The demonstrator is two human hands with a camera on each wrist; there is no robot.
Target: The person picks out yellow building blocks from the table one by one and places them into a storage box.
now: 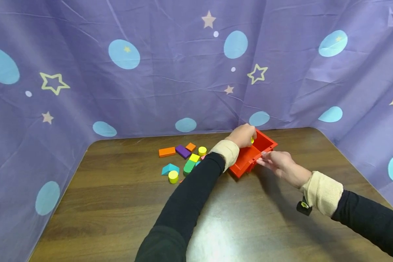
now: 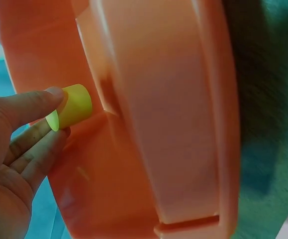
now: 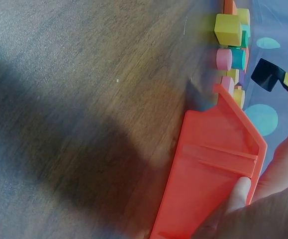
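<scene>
A red bin [image 1: 245, 158] stands tilted on the wooden table, its inside facing up. Over its far left part the left hand [image 1: 243, 135] pinches a yellow cylinder [image 1: 252, 140]. The left wrist view shows that cylinder [image 2: 76, 105] between the thumb and fingers of the left hand [image 2: 19, 144], with the red inner wall [image 2: 99, 169] behind it. At the bin's right side the right hand [image 1: 281, 165] grips the rim. In the right wrist view the right hand's thumb [image 3: 239, 193] lies on the bin's outer side [image 3: 203, 179].
Left of the bin lie several coloured blocks, among them an orange block [image 1: 167, 152], a purple block [image 1: 183, 151], a blue triangular block [image 1: 170, 169] and a yellow cylinder [image 1: 173, 177]. The left forearm covers part of them. A patterned purple cloth [image 1: 183, 72] hangs behind the table.
</scene>
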